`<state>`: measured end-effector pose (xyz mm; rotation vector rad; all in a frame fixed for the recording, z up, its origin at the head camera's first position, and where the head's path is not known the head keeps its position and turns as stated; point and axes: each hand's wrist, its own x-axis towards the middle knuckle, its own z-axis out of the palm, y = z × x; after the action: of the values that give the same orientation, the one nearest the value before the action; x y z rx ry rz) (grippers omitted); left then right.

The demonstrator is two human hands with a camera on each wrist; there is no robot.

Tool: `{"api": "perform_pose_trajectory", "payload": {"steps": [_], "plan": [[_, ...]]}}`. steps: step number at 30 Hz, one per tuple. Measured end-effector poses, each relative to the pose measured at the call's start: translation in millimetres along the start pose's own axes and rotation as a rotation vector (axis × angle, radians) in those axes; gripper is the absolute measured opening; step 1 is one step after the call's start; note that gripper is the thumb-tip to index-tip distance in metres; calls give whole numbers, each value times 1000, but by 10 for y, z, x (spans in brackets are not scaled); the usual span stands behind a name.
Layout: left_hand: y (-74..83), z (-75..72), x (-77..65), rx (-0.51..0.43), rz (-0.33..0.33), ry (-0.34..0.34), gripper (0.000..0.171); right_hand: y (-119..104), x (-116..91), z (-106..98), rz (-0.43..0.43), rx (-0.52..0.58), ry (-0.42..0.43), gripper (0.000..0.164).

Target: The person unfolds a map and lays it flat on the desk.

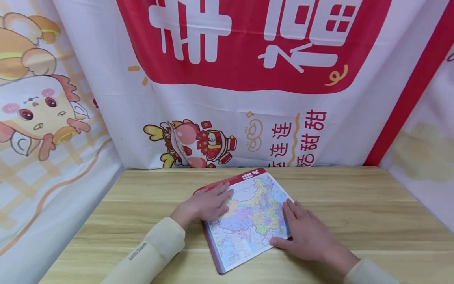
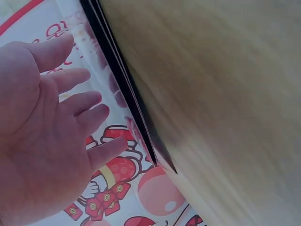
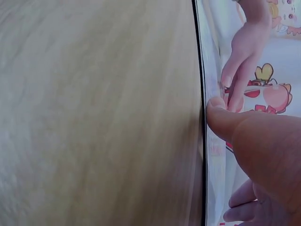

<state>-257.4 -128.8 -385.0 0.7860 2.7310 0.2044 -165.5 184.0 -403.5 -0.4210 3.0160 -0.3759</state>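
Note:
A rectangular map board [image 1: 244,221] with a red band along its far edge lies at a slant on the wooden table. The left hand [image 1: 209,203] rests over its upper left part, fingers straight and spread. At the board's lower right corner is the right hand [image 1: 306,232], its thumb near the close edge and its fingertips at the right edge. The left wrist view shows the left palm [image 2: 51,122] beside the board's dark layered edge [image 2: 123,80]. In the right wrist view the right thumb [image 3: 230,120] touches the board's rim [image 3: 203,70]; the other fingers are partly hidden.
The light wooden table [image 1: 354,205] extends on both sides of the board. A white and red printed cloth [image 1: 117,130] hangs behind the table's far edge. More patterned cloth [image 1: 71,189] hangs at the left, with another panel [image 1: 422,157] at the right.

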Motion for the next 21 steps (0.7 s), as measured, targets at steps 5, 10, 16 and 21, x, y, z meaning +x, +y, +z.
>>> {"api": "perform_pose_trajectory", "payload": {"steps": [5, 10, 16, 21], "plan": [[17, 9, 0, 1, -47, -68, 69, 75, 17, 47, -14, -11, 27, 118], [36, 8, -150, 25, -68, -85, 70, 225, 64, 17, 12, -26, 34, 117], [117, 37, -361, 87, -47, -85, 68, 381, 157, -43, 31, -77, 44, 116], [215, 17, -458, 104, -1, -88, 68, 416, 218, -88, 54, -93, 39, 113]]}}
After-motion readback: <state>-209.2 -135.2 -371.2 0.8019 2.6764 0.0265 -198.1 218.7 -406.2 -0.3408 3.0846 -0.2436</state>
